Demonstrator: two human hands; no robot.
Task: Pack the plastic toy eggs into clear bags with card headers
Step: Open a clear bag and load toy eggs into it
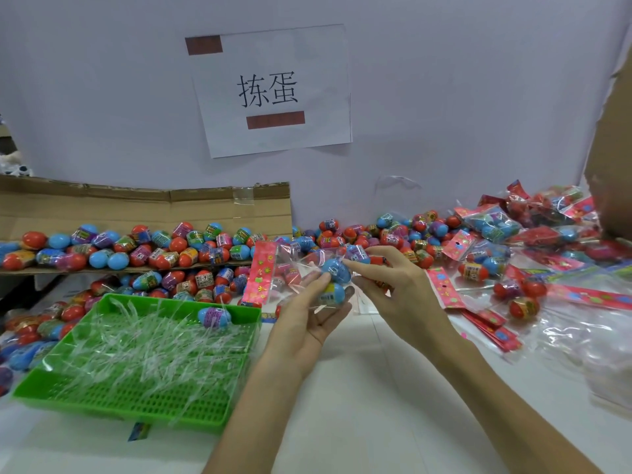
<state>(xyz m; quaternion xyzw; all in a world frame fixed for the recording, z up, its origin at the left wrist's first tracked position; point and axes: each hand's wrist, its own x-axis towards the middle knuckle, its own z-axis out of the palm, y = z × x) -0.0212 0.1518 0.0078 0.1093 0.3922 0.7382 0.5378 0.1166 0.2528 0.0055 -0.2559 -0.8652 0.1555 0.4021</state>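
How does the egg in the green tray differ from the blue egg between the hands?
The tray egg lies loose on clear strips in the green tray, untouched; the blue egg is pinched by the right hand at the clear bag the left hand grips. The tray egg shows blue and purple; the blue egg shows mainly blue. Both are plastic toy eggs.

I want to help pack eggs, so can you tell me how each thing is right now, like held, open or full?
left hand, holds the clear bag from below.
right hand, pinches the blue egg.
clear bag, held, an egg already inside.
blue egg, held at the bag.
green tray, holds clear strips and one egg.
cardboard, flattened, loose eggs on it.
packed bags, filled, piled at the right.
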